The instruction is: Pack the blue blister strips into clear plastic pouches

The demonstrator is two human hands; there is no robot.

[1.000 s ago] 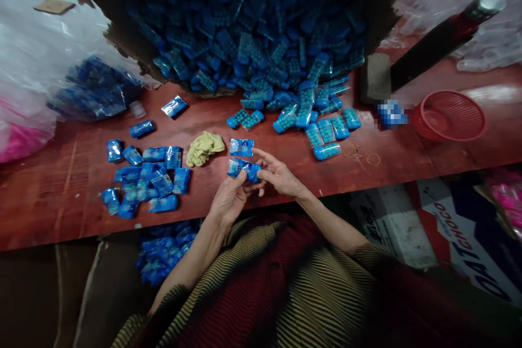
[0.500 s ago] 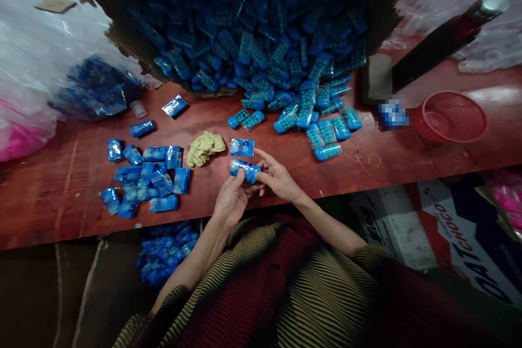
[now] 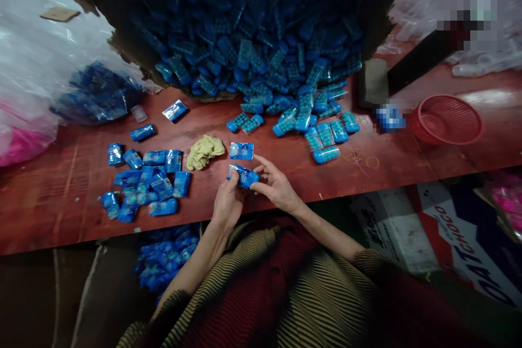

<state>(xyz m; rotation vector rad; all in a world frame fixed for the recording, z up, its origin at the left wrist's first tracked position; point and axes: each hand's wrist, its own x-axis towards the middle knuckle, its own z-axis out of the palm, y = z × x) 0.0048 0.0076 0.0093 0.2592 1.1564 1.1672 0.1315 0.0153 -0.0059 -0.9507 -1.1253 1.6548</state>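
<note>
Both my hands hold one small blue packet (image 3: 243,176) just above the near edge of the red-brown table (image 3: 49,212). My left hand (image 3: 227,202) grips its left end with thumb and fingers closed. My right hand (image 3: 275,186) pinches its right end, the other fingers spread. A flat blue sachet (image 3: 241,150) lies on the table just beyond the packet. A crumpled yellow cloth (image 3: 204,151) sits to the left of that sachet.
A cluster of wrapped blue packets (image 3: 142,180) lies at the left. A large heap of blue tubes (image 3: 261,49) spills from a dark box at the back. A red mesh basket (image 3: 446,119) stands at right. Clear plastic bags (image 3: 36,76) fill the left. More blue packets (image 3: 167,255) sit below the table edge.
The packet in my hands has turned slightly and my fingers have shifted along it. The view has drifted a little; nothing on the table has moved.
</note>
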